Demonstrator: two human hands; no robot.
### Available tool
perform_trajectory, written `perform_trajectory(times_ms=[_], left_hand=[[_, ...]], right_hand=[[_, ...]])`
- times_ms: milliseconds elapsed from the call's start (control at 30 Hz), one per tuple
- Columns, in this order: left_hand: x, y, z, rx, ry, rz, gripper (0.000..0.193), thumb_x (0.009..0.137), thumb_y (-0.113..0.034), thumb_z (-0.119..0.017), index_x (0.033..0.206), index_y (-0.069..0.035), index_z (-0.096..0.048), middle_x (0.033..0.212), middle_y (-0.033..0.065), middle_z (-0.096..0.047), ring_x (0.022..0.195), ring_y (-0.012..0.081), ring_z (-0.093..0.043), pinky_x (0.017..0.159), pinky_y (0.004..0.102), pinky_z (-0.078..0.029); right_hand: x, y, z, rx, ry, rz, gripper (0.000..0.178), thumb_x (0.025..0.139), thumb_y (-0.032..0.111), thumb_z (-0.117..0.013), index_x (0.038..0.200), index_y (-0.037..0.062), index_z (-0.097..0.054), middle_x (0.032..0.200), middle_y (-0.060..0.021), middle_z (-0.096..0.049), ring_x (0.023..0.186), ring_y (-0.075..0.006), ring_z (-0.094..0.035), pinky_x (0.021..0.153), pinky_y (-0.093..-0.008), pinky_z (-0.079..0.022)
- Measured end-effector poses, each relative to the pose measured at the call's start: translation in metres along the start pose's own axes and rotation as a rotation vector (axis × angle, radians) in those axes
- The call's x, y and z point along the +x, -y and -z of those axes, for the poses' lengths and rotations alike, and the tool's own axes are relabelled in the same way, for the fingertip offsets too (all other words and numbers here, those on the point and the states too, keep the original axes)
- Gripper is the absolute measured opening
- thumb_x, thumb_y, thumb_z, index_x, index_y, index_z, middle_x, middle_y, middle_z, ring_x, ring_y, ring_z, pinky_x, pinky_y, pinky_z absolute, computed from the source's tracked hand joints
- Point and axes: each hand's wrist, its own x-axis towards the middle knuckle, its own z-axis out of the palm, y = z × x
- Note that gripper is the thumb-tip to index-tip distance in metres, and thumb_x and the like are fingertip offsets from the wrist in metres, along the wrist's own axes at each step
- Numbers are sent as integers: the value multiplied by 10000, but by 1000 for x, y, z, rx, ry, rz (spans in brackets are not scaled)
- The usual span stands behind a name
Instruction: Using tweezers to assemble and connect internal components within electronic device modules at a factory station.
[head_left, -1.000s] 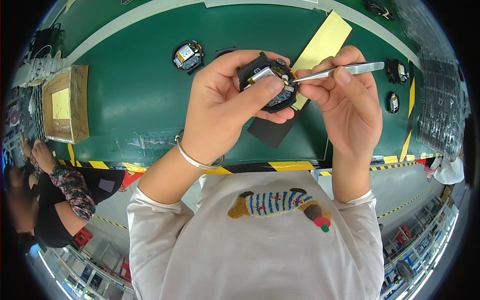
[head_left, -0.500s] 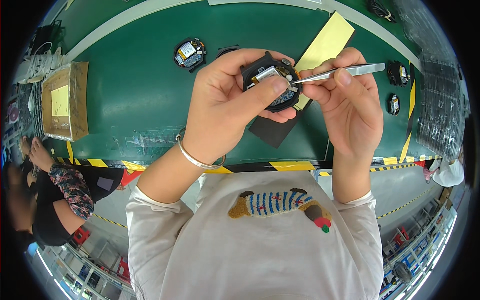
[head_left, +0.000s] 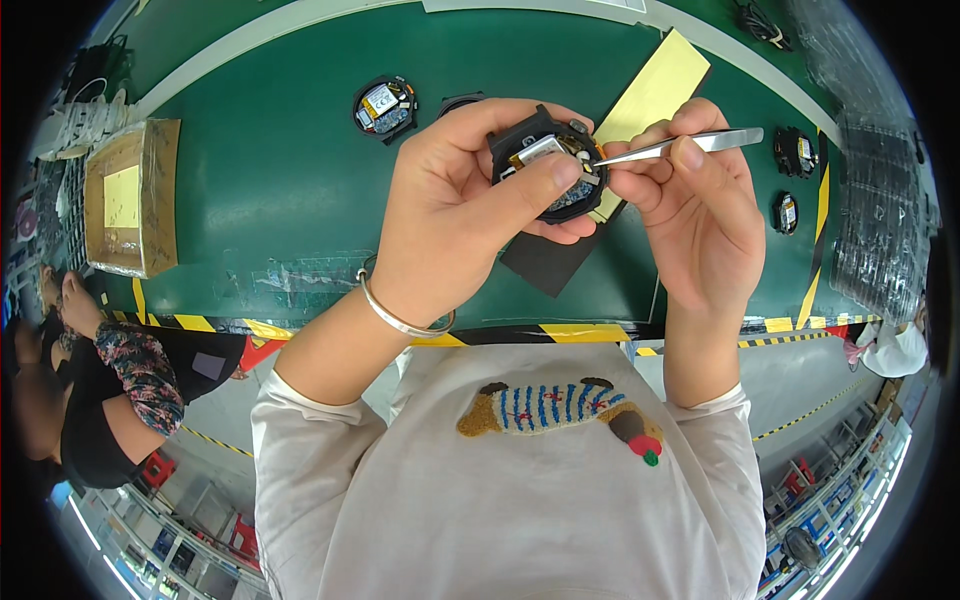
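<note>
My left hand is closed round an opened watch case, black and round, its inside facing up. A silver battery and a circuit board show in it, partly under my thumb. With thumb and fingers my right hand pinches a pair of metal tweezers. The tweezers' tips lie at the right part of the case's inside; whether they grip anything there is too small to tell. Below the case, a black strip with a yellow sheet on it lies aslant on the green table.
Another open watch case lies at the far left, and one more is partly behind my left hand. Two watch parts are at the right. A cardboard box stands on the left, clear plastic trays at the right edge. Another person's arm is at left.
The watch case and my left hand have shifted slightly to the right. The tweezers have moved a little left at their back end, with their tips still at the case.
</note>
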Motion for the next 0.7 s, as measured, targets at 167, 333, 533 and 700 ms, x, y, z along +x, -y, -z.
perform_trajectory(times_ms=[167,333,533,700], left_hand=[[0,-1,0,-8,0,10,286,864,-24,-572,1139,42,-525,1123,164,-571,925,237,-640,644,361,-619],[0,-2,1,-7,-3,12,286,865,-23,-570,1140,41,-525,1123,163,-571,924,236,-641,643,361,-619],[0,-2,1,-11,-3,9,286,867,-22,-564,1142,43,-524,1120,161,-573,918,238,-644,643,360,-619],[0,-2,0,-11,-15,7,283,867,-26,-562,1137,48,-524,1119,164,-571,911,243,-650,645,355,-619]], right_hand=[[0,-2,-5,14,-65,18,153,911,52,-473,1036,-34,-493,934,-207,-631,935,-336,-648,799,-359,-572],[1,-3,-5,38,-61,20,153,912,54,-473,1036,-34,-491,938,-209,-629,940,-340,-646,803,-363,-572],[0,-3,-6,6,-76,14,143,911,53,-479,1025,-33,-486,930,-219,-629,932,-330,-649,795,-354,-572],[0,-4,-8,-5,-72,40,138,909,52,-487,1023,-25,-480,934,-226,-629,931,-320,-650,799,-345,-568]])
